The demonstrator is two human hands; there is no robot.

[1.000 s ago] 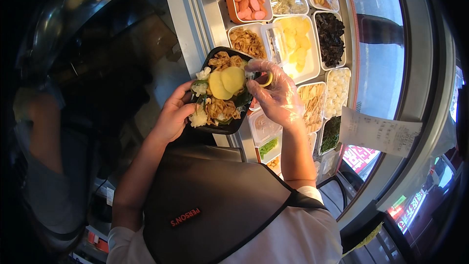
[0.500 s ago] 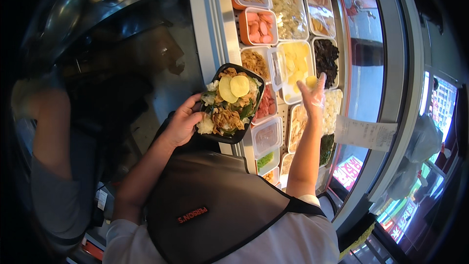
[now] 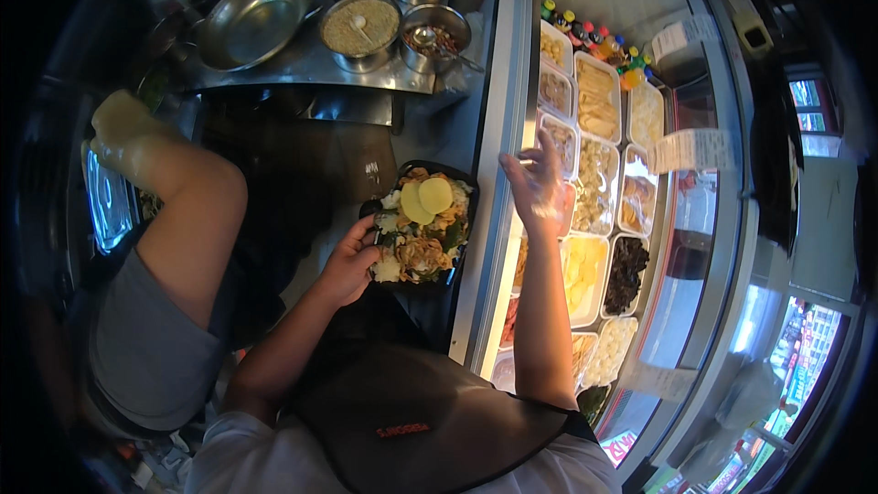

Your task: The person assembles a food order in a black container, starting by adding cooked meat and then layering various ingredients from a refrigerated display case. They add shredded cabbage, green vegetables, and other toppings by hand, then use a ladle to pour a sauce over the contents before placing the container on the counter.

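My left hand (image 3: 346, 263) grips the near-left side of a black takeaway bowl (image 3: 470, 190), its thumb at the rim. The bowl holds leafy greens, pale chunks and brown shredded pieces (image 3: 422, 256), with round yellow slices (image 3: 430, 198) lying on top. My right hand (image 3: 540, 187), in a clear plastic glove, hovers over the left edge of the food counter with fingers apart and nothing visible in them. Below it are a tub of pale yellow slices (image 3: 585, 276) and a tub of black fungus (image 3: 627, 274).
A metal counter rail (image 3: 498, 146) runs between the bowl and the tubs. Steel pots (image 3: 361, 32) and a wide pan (image 3: 256, 20) stand at the far left. Several small bottles (image 3: 599, 41) line the counter's far end. Another person's bent arm (image 3: 187, 192) is at the left.
My right hand has left the yellow slices and moved up and left toward the far tubs. The view has swung, bringing the pots into sight. My left hand still holds the bowl.
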